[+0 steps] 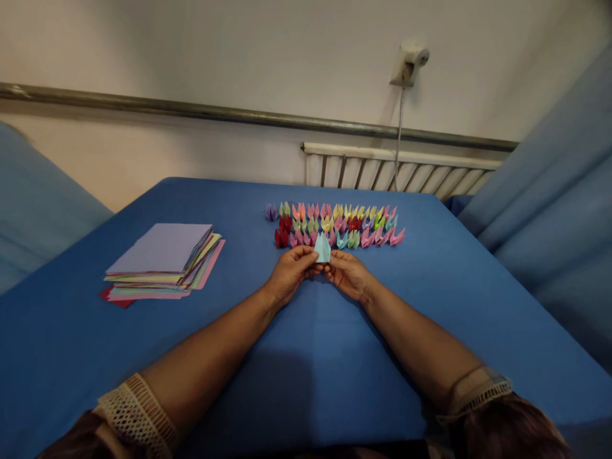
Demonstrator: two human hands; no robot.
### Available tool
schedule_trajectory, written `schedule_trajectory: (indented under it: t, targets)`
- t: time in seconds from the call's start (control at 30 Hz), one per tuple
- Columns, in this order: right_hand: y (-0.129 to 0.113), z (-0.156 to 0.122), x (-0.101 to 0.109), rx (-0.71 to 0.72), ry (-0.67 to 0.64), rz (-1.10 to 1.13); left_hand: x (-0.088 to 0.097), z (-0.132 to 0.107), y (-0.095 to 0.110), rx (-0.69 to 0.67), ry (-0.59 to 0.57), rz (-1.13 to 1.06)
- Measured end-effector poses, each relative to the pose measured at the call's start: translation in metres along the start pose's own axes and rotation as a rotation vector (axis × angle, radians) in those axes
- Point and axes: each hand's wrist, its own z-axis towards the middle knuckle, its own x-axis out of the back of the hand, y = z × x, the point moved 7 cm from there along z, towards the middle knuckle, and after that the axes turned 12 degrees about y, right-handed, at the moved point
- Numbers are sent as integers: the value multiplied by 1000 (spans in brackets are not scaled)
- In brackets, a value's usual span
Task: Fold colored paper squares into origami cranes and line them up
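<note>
A small light-blue piece of folded paper [322, 249] with pointed tips is held up between both hands, over the middle of the blue table. My left hand [292, 271] pinches its left edge between thumb and fingers. On the opposite edge, my right hand [350, 273] grips it the same way. Just beyond the hands stand rows of small folded paper cranes [354, 223] in pink, red, yellow, green, purple and blue. The light-blue piece hides part of the front row.
A stack of coloured paper sheets [157, 248], lilac on top, lies at the left of the blue-covered table [268, 395]. Behind are a metal rail [215, 113], a radiator [363, 167] and a wall socket [406, 64] with a hanging cord. Blue curtains [564, 191] flank both sides.
</note>
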Motion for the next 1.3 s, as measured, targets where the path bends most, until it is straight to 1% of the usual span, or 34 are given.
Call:
schedule_trajectory:
  t: [0.17,0.33,0.4,0.47,0.53,0.63,0.83,0.97,1.03,1.2,1.3]
  targets:
    - [1,0,-1,8,6,-18,0,0,0,-26,20,54]
    - [0,0,0,37,48,-32,3,0,6,-139,112,156]
    - [-1,-1,-1,49,52,-45,3,0,6,-147,111,179]
    - [-3,-2,-1,69,47,-65,1,-1,5,-141,85,189]
    - [-5,-4,-3,98,31,-79,1,0,6,-156,80,199]
    - [-8,-4,-5,168,14,-115,3,0,9,-201,105,212]
    - [-15,-3,-1,325,131,-235,2,2,9,-198,95,202]
    - [-21,-7,-5,405,158,-276,3,2,11,-216,121,240]
    - [-23,-8,-7,438,164,-318,3,1,13,-232,122,254]
    - [-24,-12,-12,499,170,-389,5,-1,21,-329,159,264]
    - [-23,-13,-13,514,158,-419,7,0,22,-324,170,260]
